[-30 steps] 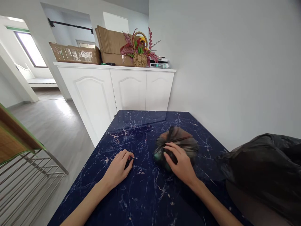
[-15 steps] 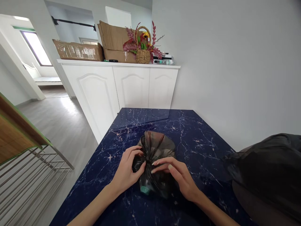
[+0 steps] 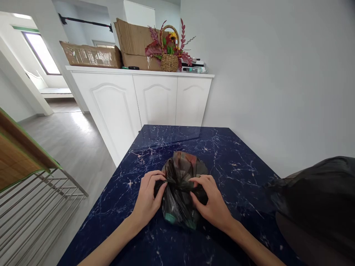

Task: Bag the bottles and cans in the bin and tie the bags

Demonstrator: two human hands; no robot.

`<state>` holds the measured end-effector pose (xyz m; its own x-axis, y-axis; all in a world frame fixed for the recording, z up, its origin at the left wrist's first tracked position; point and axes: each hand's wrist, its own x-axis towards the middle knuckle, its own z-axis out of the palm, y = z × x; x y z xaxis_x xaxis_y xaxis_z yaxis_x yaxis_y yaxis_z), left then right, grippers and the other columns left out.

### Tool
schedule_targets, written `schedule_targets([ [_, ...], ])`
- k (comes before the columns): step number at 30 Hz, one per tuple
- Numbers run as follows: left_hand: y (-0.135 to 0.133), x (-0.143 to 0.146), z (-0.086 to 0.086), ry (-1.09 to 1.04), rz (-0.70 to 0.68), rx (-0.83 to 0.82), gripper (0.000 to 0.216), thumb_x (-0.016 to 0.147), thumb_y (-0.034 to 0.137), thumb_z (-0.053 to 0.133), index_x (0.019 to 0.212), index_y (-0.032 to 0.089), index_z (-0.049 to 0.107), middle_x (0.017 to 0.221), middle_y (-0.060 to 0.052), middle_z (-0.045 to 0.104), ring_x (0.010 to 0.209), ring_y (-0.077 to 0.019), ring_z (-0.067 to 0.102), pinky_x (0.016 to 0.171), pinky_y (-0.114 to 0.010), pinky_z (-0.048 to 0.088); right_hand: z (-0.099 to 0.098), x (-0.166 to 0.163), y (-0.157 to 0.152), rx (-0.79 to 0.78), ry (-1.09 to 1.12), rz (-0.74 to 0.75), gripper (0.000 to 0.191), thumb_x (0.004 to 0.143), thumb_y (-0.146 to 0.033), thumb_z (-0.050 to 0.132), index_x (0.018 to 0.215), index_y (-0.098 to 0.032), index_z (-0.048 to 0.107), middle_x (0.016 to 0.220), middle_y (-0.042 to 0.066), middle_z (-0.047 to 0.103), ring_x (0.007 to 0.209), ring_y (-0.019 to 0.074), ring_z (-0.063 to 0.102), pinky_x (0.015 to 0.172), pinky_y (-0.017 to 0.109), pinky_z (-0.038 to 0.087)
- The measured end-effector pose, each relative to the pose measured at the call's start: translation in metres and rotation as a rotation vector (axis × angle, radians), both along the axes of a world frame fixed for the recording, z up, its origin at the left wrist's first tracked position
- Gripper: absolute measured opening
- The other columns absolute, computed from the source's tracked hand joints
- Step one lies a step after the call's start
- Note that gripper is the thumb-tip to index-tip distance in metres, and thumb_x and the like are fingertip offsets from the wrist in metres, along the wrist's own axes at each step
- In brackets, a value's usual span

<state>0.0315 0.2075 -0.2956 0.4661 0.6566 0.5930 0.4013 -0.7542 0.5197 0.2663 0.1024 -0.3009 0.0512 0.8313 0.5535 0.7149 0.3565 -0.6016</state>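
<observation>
A filled black plastic bag (image 3: pixel 180 207) lies on a dark blue marbled table (image 3: pixel 124 207), gathered into a twist at its top. Through the thin film I make out something green and something reddish, whose kinds I cannot tell. My left hand (image 3: pixel 148 195) pinches the bag's gathered plastic on the left, thumb against fingers. On the other side, my right hand (image 3: pixel 212 201) grips the plastic between thumb and bent fingers. Between the two hands the film runs stretched across the top of the bag.
A large black plastic bag (image 3: pixel 318 195) bulges at the table's right. Beyond the table stands a white cabinet (image 3: pixel 158 98) bearing cardboard boxes (image 3: pixel 91 55), a wicker flower basket (image 3: pixel 169 62) and clear bottles (image 3: pixel 198 69). At left is a metal rack (image 3: pixel 55 199).
My right hand has closed from loosely extended fingers into a grip on the plastic, slightly farther right. The left hand keeps its pinch, and the bag's neck now stretches sideways between both hands.
</observation>
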Motion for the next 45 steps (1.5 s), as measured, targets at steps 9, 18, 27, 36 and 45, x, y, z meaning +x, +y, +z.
schedule_targets([
  [9, 0.019, -0.005, -0.008, -0.261, 0.278, -0.306, 0.019, 0.109, 0.043, 0.045, 0.118, 0.026, 0.047, 0.116, -0.008, 0.060, 0.111, -0.0256, 0.063, 0.097, -0.043, 0.055, -0.006, 0.012, 0.002, 0.027, 0.217, -0.289, 0.019, 0.103, -0.033, 0.054, 0.118, -0.025, 0.060, 0.093, 0.004, 0.059, 0.083, 0.0235, 0.062, 0.072, 0.037, 0.053],
  [18, 0.037, -0.020, -0.018, -0.265, 0.386, -0.252, 0.036, 0.101, 0.037, 0.051, 0.133, 0.024, 0.040, 0.133, -0.014, 0.052, 0.128, -0.0323, 0.056, 0.109, -0.054, 0.051, -0.006, 0.021, 0.004, 0.115, 0.169, -0.366, 0.043, 0.103, -0.035, 0.057, 0.145, -0.026, 0.051, 0.136, 0.016, 0.055, 0.128, 0.0335, 0.058, 0.098, 0.050, 0.058],
  [27, 0.032, -0.026, 0.019, -0.102, 0.231, -0.025, 0.009, 0.101, 0.030, 0.058, 0.107, 0.025, 0.054, 0.115, -0.009, 0.064, 0.126, -0.0307, 0.062, 0.107, -0.049, 0.051, 0.009, 0.006, 0.001, 0.180, -0.186, -0.098, 0.018, 0.106, -0.031, 0.059, 0.120, -0.028, 0.070, 0.113, 0.010, 0.070, 0.116, 0.0311, 0.064, 0.104, 0.052, 0.051],
  [36, 0.028, -0.078, 0.060, -0.060, 0.521, 0.365, 0.034, 0.103, 0.029, 0.058, 0.135, 0.020, 0.048, 0.124, -0.017, 0.064, 0.117, -0.0348, 0.065, 0.094, -0.051, 0.054, 0.052, 0.035, 0.009, -0.027, 0.575, -0.231, 0.039, 0.103, -0.058, 0.056, 0.117, -0.023, 0.065, 0.112, 0.010, 0.073, 0.102, 0.0277, 0.071, 0.087, 0.042, 0.059],
  [45, -0.006, -0.043, 0.038, 0.416, 0.179, 0.573, 0.017, 0.103, 0.023, 0.065, 0.119, 0.018, 0.067, 0.111, -0.013, 0.075, 0.117, -0.0360, 0.064, 0.104, -0.055, 0.046, 0.071, -0.032, -0.025, 0.473, -0.488, 0.027, 0.040, 0.096, -0.009, 0.059, 0.131, -0.027, 0.061, 0.126, 0.010, 0.067, 0.125, 0.0287, 0.063, 0.112, 0.052, 0.051],
])
